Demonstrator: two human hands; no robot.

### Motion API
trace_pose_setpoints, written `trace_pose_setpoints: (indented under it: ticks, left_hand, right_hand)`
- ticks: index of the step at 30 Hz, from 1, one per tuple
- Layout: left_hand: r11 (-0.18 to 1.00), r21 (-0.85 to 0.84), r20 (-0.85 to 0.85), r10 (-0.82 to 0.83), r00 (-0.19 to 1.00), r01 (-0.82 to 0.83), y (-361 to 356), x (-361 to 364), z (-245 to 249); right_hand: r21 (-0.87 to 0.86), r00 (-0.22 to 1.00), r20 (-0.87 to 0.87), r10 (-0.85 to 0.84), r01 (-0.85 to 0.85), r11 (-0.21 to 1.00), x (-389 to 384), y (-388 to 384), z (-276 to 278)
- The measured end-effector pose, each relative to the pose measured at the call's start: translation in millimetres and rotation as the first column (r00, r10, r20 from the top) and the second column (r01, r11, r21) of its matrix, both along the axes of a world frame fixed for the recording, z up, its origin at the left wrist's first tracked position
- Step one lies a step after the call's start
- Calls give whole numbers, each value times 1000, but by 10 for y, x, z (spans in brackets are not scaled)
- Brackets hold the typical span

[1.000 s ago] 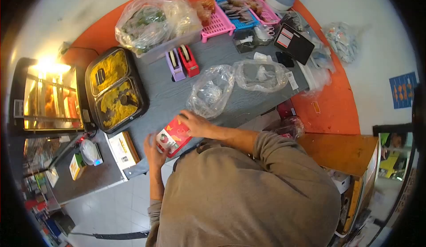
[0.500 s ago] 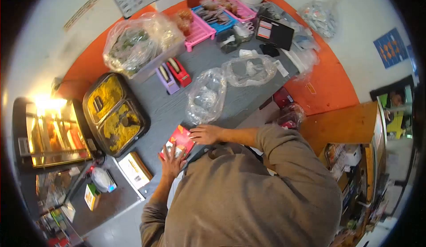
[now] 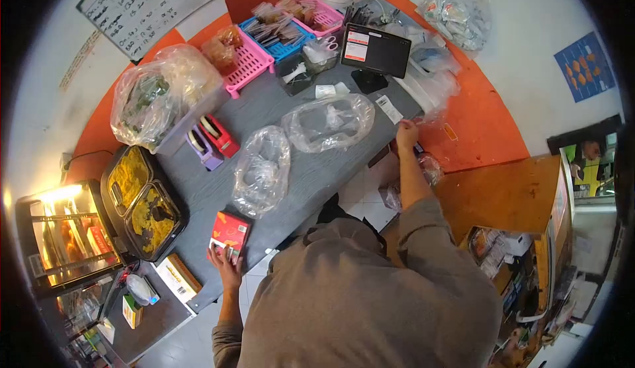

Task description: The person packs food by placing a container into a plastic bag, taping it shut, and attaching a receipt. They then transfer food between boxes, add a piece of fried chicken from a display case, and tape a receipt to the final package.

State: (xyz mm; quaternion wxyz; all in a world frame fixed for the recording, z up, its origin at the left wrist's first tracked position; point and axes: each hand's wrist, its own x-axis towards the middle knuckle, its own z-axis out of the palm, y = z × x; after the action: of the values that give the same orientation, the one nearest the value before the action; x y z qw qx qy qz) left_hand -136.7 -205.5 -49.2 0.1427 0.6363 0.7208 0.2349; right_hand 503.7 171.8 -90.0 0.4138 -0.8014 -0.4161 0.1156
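My left hand (image 3: 227,267) grips the near end of a red and white patterned box (image 3: 229,234) at the table's front edge, fingers over its top and the thumb along its side. Out to the right, my right hand (image 3: 407,135) is at the table's right edge with its fingers drawn together; what they hold, if anything, is too small to make out. Just beyond it lies a printed paper slip (image 3: 389,110). Between the hands, two clear plastic bags (image 3: 261,173) (image 3: 329,122) rest on the grey table (image 3: 218,196).
Tape dispensers (image 3: 213,142), a tub of bagged greens (image 3: 162,97) and pink and blue baskets (image 3: 254,64) line the back. A tablet (image 3: 375,50) stands at the right rear. On the left are a black two-part tray (image 3: 173,203) of yellow food and a lit glass cabinet (image 3: 69,232).
My right hand has left the red box and reached out to the table's right edge. The left hand stays with the box, which is turned more upright in view. The view has shifted right.
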Motion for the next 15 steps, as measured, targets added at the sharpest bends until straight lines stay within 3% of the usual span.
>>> trace_pose_setpoints:
  ticks: [1, 3, 5, 7, 8, 9, 10, 11, 13, 15]
  left_hand:
    - [1000, -6, -112, 29, 993, -30, 45, 56, -4]
    - [998, -29, -141, 49, 989, -53, 177, 125, 9]
    - [986, -5, 149, 164, 975, -165, 333, 199, 74]
    - [971, -3, 176, 236, 956, -239, 428, 311, 59]
    - [955, -18, -2, 296, 955, -296, 479, 393, 79]
    - [936, -21, -180, 343, 922, -352, 541, 468, 98]
    - [930, 16, -237, 361, 902, -368, 590, 554, 129]
    - [926, 19, -242, 371, 897, -378, 590, 605, 88]
    - [872, 78, -260, 486, 835, -483, 566, 701, -52]
    - [750, 124, -256, 657, 709, -650, 600, 977, -128]
  right_hand:
    - [-4, 1000, -9, 2, -2, 1000, 286, 90, -38]
    - [-153, 983, 33, 180, -173, 973, 625, 269, -114]
    - [-149, 977, 93, 193, -178, 973, 637, 361, -73]
    - [-299, 967, 29, 252, -232, 926, 624, 507, -38]
    - [-305, 963, 27, 268, -247, 920, 716, 616, -203]
    - [-452, 950, 23, 310, -267, 851, 769, 742, -369]
    - [-585, 936, 14, 351, -277, 762, 806, 841, -493]
    - [-583, 933, 9, 361, -288, 760, 724, 863, -299]
    - [-661, 944, -276, 180, -323, 677, 594, 837, 69]
    - [-585, 899, -314, 305, -436, 684, 790, 922, -171]
